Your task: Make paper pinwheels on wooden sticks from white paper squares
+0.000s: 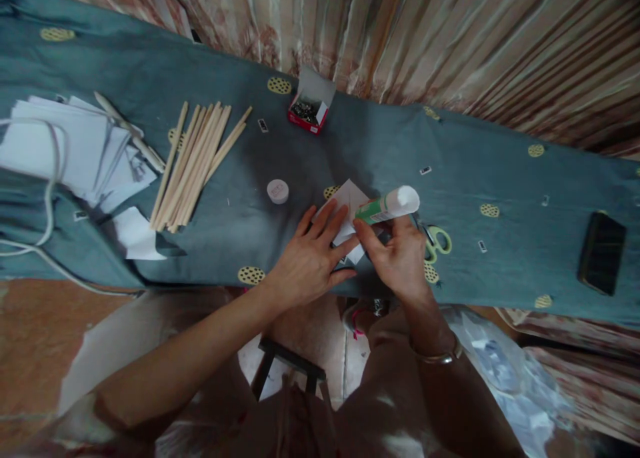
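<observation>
My right hand (400, 255) grips a glue stick (387, 206) with a green and white barrel, tilted so that its far end is over a piece of white paper (351, 195). With fingers spread, my left hand (313, 255) lies flat on the same paper and the cloth around it. The paper's lower part is partly covered by both hands. A round white cap (278, 191) sits on the cloth to the left of the paper. Just right of my right hand are scissors (439, 243) with light green handles, their blades partly hidden.
Wooden sticks (193, 168) lie in a bundle at left, near stacked white paper sheets (65, 151), a pen (130, 131) and a white cable (50, 205). A red box (311, 105) of small metal pieces stands open at the back. A phone (602, 253) lies far right.
</observation>
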Available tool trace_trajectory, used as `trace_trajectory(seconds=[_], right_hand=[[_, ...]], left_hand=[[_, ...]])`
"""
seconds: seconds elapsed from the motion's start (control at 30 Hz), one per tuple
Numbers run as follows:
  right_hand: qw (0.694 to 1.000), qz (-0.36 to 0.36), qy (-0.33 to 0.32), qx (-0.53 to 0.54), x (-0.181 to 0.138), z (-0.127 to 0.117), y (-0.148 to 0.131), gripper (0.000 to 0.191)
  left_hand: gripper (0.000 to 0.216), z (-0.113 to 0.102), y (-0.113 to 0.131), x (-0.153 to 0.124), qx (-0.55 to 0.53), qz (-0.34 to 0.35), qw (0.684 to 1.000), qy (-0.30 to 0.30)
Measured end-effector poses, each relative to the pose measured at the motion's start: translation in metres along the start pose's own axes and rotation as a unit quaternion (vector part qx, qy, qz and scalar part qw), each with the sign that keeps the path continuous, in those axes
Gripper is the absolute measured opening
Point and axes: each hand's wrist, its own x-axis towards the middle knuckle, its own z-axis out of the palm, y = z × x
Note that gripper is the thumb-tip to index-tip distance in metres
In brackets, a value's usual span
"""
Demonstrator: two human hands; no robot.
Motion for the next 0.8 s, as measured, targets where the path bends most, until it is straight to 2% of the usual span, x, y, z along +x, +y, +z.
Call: trace_trajectory(seconds=[0.23,0.47,0.8], right_hand=[[0.999,-0.025,0.016,-0.017,0.0022,0.0,-0.0023,0.038],[0.999,-0.029,0.009,-0.009,0.0023,0.0007,0.0002,0.04],[0.999,-0.039,0.01,-0.004,0.0037,-0.0016,-0.003,0.032]], left_hand=[[0.059,0.0004,0.0004,0.0004,-0.017,-0.008,1.0,-0.007],[0.064,-0.0004,0.0009,0.0011,-0.022,-0.012,1.0,-0.004],[0.062,0.0005,0.0005,0.0002,-0.03,-0.012,0.999,-0.006]])
